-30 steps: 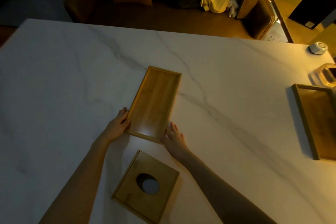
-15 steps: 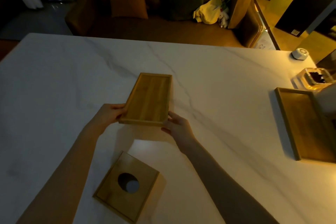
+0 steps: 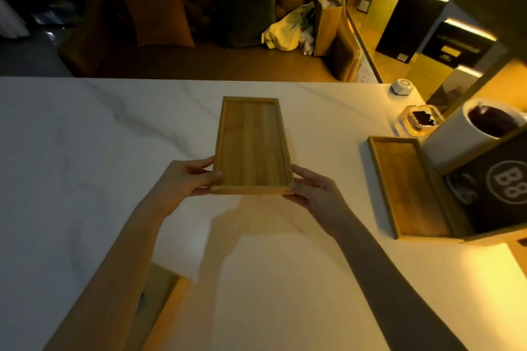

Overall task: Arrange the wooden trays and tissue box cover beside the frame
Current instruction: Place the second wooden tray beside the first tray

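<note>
From the head view, your left hand (image 3: pixel 185 179) and right hand (image 3: pixel 316 194) are closed on the near corners of a tray (image 3: pixel 252 145), held above the marble table (image 3: pixel 85 151). A second tray (image 3: pixel 405 185) already lies beside the dark frame (image 3: pixel 496 188); the cover (image 3: pixel 162 302), mostly hidden under your left arm, remains. Both trays are shallow, rimmed, grained wooden rectangles.

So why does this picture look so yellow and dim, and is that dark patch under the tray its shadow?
Head view: warm light from the right tints the table yellow, the left stays grey and dim; the held tray casts that shadow; straight edges bow from the wide-angle lens.
</note>
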`<state>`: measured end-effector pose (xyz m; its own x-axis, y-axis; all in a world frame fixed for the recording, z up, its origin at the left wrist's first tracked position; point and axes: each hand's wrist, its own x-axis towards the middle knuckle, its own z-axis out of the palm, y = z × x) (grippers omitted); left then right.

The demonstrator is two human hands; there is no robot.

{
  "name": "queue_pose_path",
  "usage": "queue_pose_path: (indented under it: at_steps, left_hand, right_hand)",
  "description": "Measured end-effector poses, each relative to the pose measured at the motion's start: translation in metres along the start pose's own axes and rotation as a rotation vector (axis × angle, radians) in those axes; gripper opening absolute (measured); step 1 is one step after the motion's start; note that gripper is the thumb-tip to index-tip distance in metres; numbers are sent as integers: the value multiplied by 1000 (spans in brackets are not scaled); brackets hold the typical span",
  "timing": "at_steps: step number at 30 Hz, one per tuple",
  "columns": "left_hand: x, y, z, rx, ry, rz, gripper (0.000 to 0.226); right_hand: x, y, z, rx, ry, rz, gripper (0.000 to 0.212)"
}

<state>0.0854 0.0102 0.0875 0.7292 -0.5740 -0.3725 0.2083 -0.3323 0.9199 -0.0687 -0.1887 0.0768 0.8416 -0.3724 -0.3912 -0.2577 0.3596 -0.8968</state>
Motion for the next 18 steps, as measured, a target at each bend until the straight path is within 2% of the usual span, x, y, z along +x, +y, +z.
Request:
queue_pose_path:
  at_steps: [6,18]
  left_hand:
    - [3,6,74,4,8,60,43]
    - [32,-22,188,29,-107,-4,42]
  right_hand:
    - [-18,-7,-63,-68,70,-28,42]
    - [-39,18,-172,-151,151,89,40]
